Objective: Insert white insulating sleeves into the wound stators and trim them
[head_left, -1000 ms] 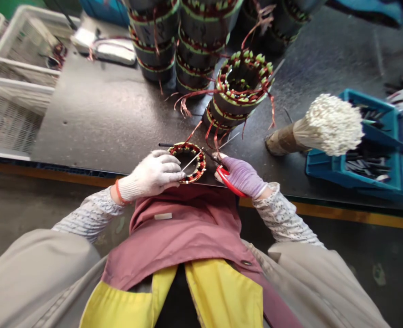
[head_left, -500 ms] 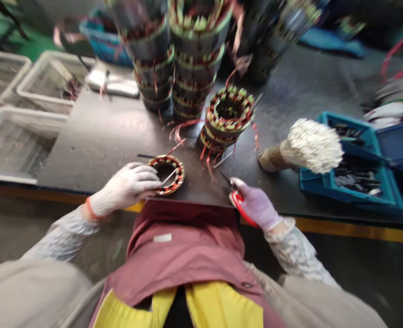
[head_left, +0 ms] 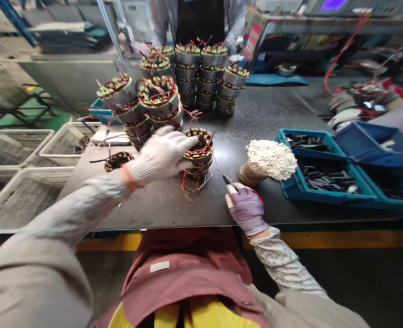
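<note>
Head-mounted cam here, looking forward and down past the maroon apron point(head_left: 184, 273), pretty close over the desk point(head_left: 160, 209).

Left hand point(head_left: 160, 155), white-gloved, blurred, fingers point(head_left: 177, 143) spread; right hand point(head_left: 246, 208), lilac-gloved, curled, lower, well apart.

Factory workshop, electric-motor production floor. Stacks of copper-wound stators point(head_left: 187, 68) on long dark bench point(head_left: 174, 209), centre. Blue plastic bins point(head_left: 324, 194) of dark small parts, right. White mesh crates point(head_left: 27, 193), left. Co-worker in dark apron point(head_left: 201, 23) across bench, top centre. Blue steel racking point(head_left: 13, 16), upper left. Red cables point(head_left: 341, 50) beside machinery point(head_left: 334, 20), upper right.
</note>
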A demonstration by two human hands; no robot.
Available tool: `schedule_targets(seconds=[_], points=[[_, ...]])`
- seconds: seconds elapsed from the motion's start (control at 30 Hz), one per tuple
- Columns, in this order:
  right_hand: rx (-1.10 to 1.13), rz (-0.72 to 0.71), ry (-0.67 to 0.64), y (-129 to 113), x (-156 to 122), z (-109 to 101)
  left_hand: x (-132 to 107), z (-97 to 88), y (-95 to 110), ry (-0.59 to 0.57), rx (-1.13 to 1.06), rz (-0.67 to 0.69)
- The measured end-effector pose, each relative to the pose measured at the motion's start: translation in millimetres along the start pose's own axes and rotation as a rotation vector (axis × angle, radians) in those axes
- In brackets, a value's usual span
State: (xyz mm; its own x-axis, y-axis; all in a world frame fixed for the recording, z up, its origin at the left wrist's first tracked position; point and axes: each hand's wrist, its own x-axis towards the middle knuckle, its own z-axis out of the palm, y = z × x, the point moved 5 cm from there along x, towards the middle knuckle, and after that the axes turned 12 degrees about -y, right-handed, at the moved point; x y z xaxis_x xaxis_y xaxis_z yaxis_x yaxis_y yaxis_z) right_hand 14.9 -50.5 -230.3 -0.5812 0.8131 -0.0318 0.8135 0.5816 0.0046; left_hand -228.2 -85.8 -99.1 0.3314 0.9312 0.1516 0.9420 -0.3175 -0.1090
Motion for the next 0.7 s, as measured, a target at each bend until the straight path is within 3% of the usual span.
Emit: schedule_targets(seconds=[0.07, 0.17, 0.23, 0.3, 0.37, 0.43, 0.5, 0.57, 0.63, 0.7], points=[[0.109, -0.057, 0.128, -1, -11, -4, 41, 34.1, 14, -0.159, 0.035, -0.081], [0.189, -0.007, 0.336, 17, -29, -18, 67, 56.0, 14, -0.091, 0.094, -0.17], [0.169, 0.102, 0.449, 37, -38, -32, 62, 44.0, 15, -0.007, 0.119, -0.178], [0.134, 0.195, 0.504, 55, -38, -48, 42, 19.6, 26, 0.028, 0.138, -0.131], [0.126, 0.228, 0.483, 65, -28, -63, 12, -3.7, 51, 0.056, 0.139, 0.003], [0.152, 0.215, 0.389, 67, -12, -75, -19, -12.4, 78, 0.098, 0.105, 0.11], [0.19, 0.178, 0.256, 63, 7, -80, -42, 4.6, 100, 0.052, 0.049, 0.159], [0.225, 0.13, 0.155, 59, 20, -81, -57, 42.5, 111, -0.087, -0.014, 0.155], [0.258, 0.076, 0.139, 59, 25, -79, -68, 83.9, 113, -0.243, -0.065, 0.119], [0.287, -0.033, 0.117, 61, 24, -74, -77, 110.3, 110, -0.328, -0.093, 0.072]])
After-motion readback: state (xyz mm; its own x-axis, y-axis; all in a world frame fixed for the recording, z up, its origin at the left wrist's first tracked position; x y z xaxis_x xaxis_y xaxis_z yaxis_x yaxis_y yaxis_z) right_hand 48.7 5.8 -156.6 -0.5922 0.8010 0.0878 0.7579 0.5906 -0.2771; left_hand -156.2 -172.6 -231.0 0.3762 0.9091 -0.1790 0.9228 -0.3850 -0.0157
